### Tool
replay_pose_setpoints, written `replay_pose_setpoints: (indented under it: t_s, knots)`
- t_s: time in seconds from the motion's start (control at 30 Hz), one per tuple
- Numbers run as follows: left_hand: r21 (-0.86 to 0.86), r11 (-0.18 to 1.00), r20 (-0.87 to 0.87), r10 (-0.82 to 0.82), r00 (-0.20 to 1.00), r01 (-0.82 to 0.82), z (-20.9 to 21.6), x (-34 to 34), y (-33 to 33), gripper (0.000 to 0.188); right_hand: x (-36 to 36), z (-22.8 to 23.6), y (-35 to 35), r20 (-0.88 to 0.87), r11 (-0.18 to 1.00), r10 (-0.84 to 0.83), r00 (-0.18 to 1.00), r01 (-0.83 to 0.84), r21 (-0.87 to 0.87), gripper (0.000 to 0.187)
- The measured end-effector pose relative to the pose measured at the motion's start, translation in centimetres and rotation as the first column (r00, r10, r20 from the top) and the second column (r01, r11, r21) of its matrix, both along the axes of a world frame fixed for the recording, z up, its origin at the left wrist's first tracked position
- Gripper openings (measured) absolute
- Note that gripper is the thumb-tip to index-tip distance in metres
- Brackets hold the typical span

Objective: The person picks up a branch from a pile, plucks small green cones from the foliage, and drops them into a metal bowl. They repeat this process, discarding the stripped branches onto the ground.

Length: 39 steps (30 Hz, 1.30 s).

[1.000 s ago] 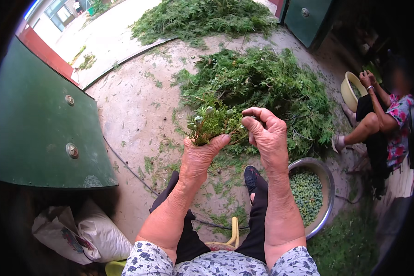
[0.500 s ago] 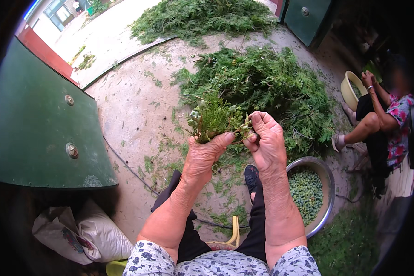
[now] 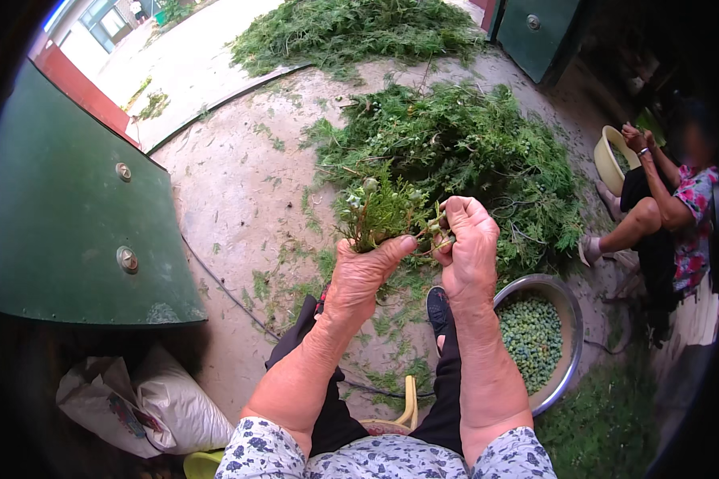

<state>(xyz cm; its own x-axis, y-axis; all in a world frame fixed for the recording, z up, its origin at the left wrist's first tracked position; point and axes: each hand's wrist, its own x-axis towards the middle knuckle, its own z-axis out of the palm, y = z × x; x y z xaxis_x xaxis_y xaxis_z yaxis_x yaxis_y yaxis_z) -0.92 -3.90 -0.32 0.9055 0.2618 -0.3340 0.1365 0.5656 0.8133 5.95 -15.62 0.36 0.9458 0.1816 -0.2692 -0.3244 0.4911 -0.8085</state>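
Observation:
My left hand (image 3: 365,271) is closed round the stems of a leafy green evergreen sprig (image 3: 383,207) that bears several pale green cones. Close beside it, my right hand (image 3: 467,243) pinches the sprig's right end, where small green cones sit between thumb and fingers; some of what it holds is hidden by the fingers. Just past both hands lies a big heap of cut evergreen branches (image 3: 471,152). Near my right forearm stands a round metal basin (image 3: 570,319) holding many small green cones (image 3: 530,339).
A green metal door (image 3: 64,215) stands at the left, with white sacks (image 3: 176,407) below it. Another branch pile (image 3: 359,32) lies beyond the threshold. At the right sits a person (image 3: 679,203) by a cream basin (image 3: 607,156). A cable (image 3: 232,295) crosses the floor.
Both hands have shifted slightly right with the sprig. The right hand still pinches its end, and the left keeps its grip on the stems.

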Motion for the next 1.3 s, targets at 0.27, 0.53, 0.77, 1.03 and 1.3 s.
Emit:
replay_pose_setpoints:
  t_s: [0.27,0.53,0.77,1.03,1.3]
  knots:
    - [-0.059,0.998,0.041,0.003,0.999,-0.001,0.5,-0.1,-0.2,0.023,0.2,-0.1,-0.3,-0.098,0.998,0.048,0.994,-0.043,0.048,0.021]
    - [-0.024,1.000,-0.004,0.007,1.000,-0.007,0.1,-0.2,0.3,0.017,2.7,0.2,-3.4,-0.100,0.957,-0.039,0.994,0.066,0.282,0.017]
    - [0.086,0.996,0.011,-0.021,1.000,0.020,0.1,-0.3,-0.2,0.021,1.7,1.2,-3.3,0.146,0.987,0.089,0.985,-0.108,0.122,0.020]
    - [0.248,0.963,-0.014,-0.100,0.995,0.100,0.2,-0.2,-0.5,0.026,1.2,0.1,-2.0,0.561,0.715,0.315,0.765,0.198,-0.671,0.016]
    - [0.006,0.999,-0.025,0.052,0.998,-0.052,-0.6,0.1,0.6,0.012,2.8,1.2,-3.5,0.076,0.972,-0.007,0.997,-0.011,0.237,0.005]
